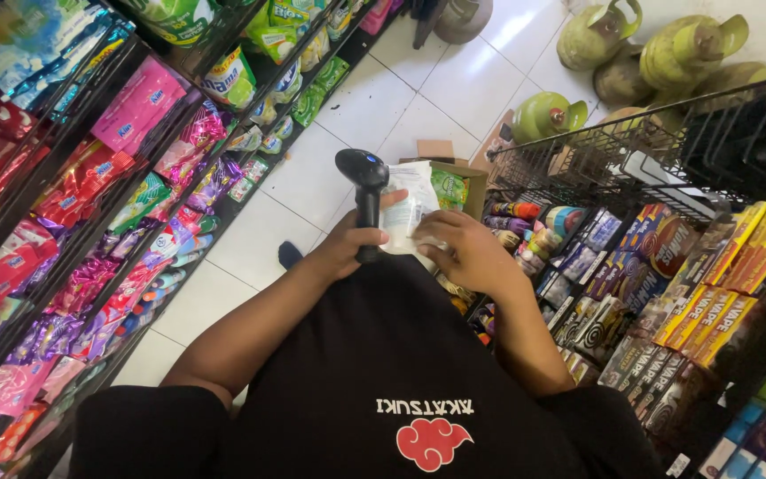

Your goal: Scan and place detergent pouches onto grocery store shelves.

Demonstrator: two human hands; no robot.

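Observation:
My left hand [345,244] grips the handle of a black handheld barcode scanner [363,177], its head raised above my fingers. My right hand [472,253] holds a white packet with pale printing [410,208] right beside the scanner. The thumb of my left hand also rests on the packet's edge. Both hands meet in front of my black shirt, above a white tiled floor [383,106].
Shelves of colourful snack packets [90,222] run along the left. On the right are shelves of boxed goods and cans [667,293] under a black wire basket [649,142]. An open cardboard box [454,182] sits on the floor ahead. Green gas cylinders [658,49] stand at the far right.

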